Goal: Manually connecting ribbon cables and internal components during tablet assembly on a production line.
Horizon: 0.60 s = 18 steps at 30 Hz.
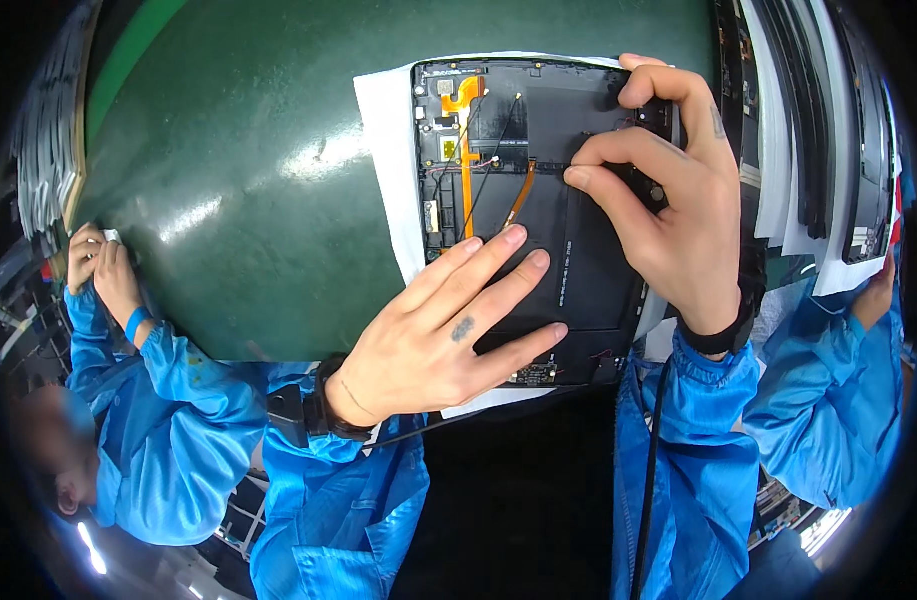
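Note:
An opened tablet (pixel 599 275) lies with its dark inner parts facing up. My left hand (pixel 449 335) rests flat across its lower left, fingers spread, with the fingertips beside a short brown ribbon cable (pixel 524 192). Above the tablet's right half is my right hand (pixel 674 195); its thumb and index finger are pinched together near the middle of the tablet. What the pinch holds, if anything, is too small to make out. A long orange flex cable (pixel 468 190) runs down the left side, next to thin black wires. My hands and forearms cover parts of the lower and right edges.
Beneath the tablet is a white sheet (pixel 384 150) on a green tabletop (pixel 249 150). Stacked panels (pixel 54 130) stand at the far left; more dark panels and white sheets (pixel 779 150) line the right. Co-workers in blue sleeves (pixel 184 430) sit on both sides.

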Available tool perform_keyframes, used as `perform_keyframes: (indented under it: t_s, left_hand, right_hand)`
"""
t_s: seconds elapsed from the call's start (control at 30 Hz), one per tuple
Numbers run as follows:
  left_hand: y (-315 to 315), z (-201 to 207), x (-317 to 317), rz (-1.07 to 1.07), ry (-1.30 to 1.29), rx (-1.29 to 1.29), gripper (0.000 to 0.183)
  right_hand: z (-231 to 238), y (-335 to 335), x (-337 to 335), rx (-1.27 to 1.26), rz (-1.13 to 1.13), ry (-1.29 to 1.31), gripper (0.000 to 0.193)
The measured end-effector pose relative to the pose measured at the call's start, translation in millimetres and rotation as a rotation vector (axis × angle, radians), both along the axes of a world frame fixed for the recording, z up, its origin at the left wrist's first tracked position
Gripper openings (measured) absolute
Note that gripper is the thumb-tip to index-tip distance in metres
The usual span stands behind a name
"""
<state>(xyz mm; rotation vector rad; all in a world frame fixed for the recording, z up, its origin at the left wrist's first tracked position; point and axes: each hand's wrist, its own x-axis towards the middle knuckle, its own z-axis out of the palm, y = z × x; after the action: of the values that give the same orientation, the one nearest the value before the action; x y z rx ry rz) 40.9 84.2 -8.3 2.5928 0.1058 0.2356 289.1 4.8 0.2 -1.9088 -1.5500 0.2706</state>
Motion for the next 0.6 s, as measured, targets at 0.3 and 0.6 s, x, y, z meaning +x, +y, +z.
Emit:
perform_keyframes:
  t_s: [0.3,0.6]
  left_hand:
    - [1.3,-0.1,1.5,-0.002,-0.01,0.014,0.047]
    - [1.2,2.2,-2.0,-0.03,0.015,0.004,0.054]
  right_hand:
    - [0.0,2.0,1.4,0.015,0.003,0.02,0.015]
    - [-0.4,-1.3,-3.7,0.039,-0.01,0.016,0.016]
